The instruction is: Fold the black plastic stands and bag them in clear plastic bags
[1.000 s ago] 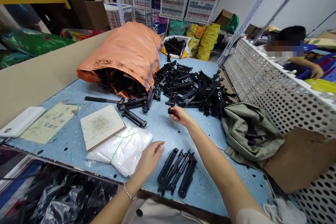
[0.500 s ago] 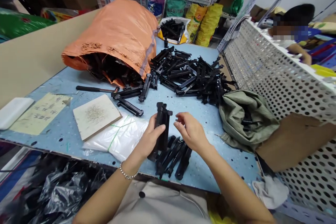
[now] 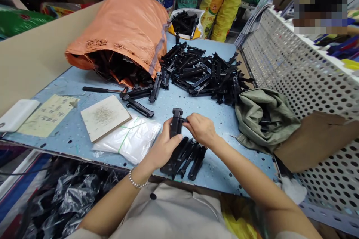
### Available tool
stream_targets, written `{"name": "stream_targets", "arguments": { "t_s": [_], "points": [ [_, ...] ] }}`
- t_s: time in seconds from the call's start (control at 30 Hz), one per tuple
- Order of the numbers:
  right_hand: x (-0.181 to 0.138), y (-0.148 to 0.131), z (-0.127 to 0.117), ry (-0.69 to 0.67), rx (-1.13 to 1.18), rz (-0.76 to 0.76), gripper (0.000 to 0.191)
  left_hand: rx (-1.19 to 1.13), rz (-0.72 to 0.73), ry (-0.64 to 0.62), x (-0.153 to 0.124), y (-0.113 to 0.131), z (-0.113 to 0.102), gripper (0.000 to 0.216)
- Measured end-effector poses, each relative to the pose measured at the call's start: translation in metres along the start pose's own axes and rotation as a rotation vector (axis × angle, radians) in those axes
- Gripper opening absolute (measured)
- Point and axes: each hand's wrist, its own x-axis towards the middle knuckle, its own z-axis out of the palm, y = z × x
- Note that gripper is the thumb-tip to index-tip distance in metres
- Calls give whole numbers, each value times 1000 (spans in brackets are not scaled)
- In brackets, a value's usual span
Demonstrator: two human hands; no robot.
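My left hand (image 3: 165, 143) is wrapped round a long black plastic part (image 3: 176, 121), held upright above the table, its blocky top end showing. My right hand (image 3: 200, 129) is closed, thumb and fingertips pinching a small black knob (image 3: 185, 120) on the right side of that part. Below both hands, several similar black parts (image 3: 193, 158) lie side by side near the table's front edge. A larger heap of black parts (image 3: 196, 71) spreads across the back of the table.
An orange sack (image 3: 120, 26) opens toward me, black parts inside. To the left lie a hammer (image 3: 102, 89), a whitish board (image 3: 105, 117), clear plastic bags (image 3: 134, 138) and a paper note (image 3: 47, 115). A green cloth bag (image 3: 263, 115) rests by the perforated panel (image 3: 297, 71); a person sits beyond.
My right hand has moved left and closed on the knob at the part's side. The left hand still holds the part. The whole view has shifted slightly.
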Motion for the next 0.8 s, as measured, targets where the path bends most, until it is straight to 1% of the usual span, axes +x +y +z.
{"name": "stream_targets", "arguments": {
  "t_s": [0.07, 0.1, 0.13, 0.17, 0.23, 0.3, 0.37, 0.43, 0.5, 0.53, 0.57, 0.6, 0.63, 0.67, 0.7, 0.73, 0.8],
  "points": [
    [-2, -3, 1, -13, 120, 81, 40, -19, 8, 61, 6, -2, 2, 56],
    [-4, -6, 2, -33, 173, 100, 40, -45, -10, 92, 9, -3, 1, 54],
    [-8, -10, 2, -56, 201, 87, 40, -77, -42, 118, 12, -4, 0, 51],
    [-13, -15, 3, -79, 195, 41, 39, -109, -81, 139, 15, -4, -1, 48],
    [-26, -26, 6, -117, 90, -113, 39, -146, -154, 165, 20, -6, -5, 45],
    [-40, -38, 13, -132, -28, -228, 41, -139, -193, 156, 22, -9, -8, 43],
    [-50, -45, 20, -171, -63, -240, 42, -83, -180, 143, 23, -13, -12, 43],
    [-49, -45, 23, -281, -18, -199, 42, 50, -149, 142, 22, -20, -17, 41],
    [-34, -33, 22, -425, 60, -147, 40, 267, -157, 131, 19, -29, -23, 39],
    [-21, -22, 20, -462, 78, -104, 38, 384, -178, 108, 16, -34, -24, 39],
    [-6, -9, 18, -462, 61, -39, 35, 493, -208, 70, 14, -39, -24, 40],
    [12, 7, 15, -423, 9, 43, 32, 595, -242, 27, 11, -43, -22, 41],
    [30, 24, 13, -350, -108, 158, 30, 693, -277, -14, 8, -47, -18, 43],
    [47, 41, 11, -274, -263, 287, 34, 788, -302, -49, 5, -51, -14, 44],
    [63, 58, 9, -221, -394, 387, 44, 877, -318, -71, 2, -54, -9, 45],
    [76, 73, 9, -192, -432, 424, 51, 953, -325, -86, -1, -57, -5, 46],
    [93, 99, 8, -152, -440, 431, 55, 1025, -299, -92, -5, -60, 0, 47]
  ]
}}
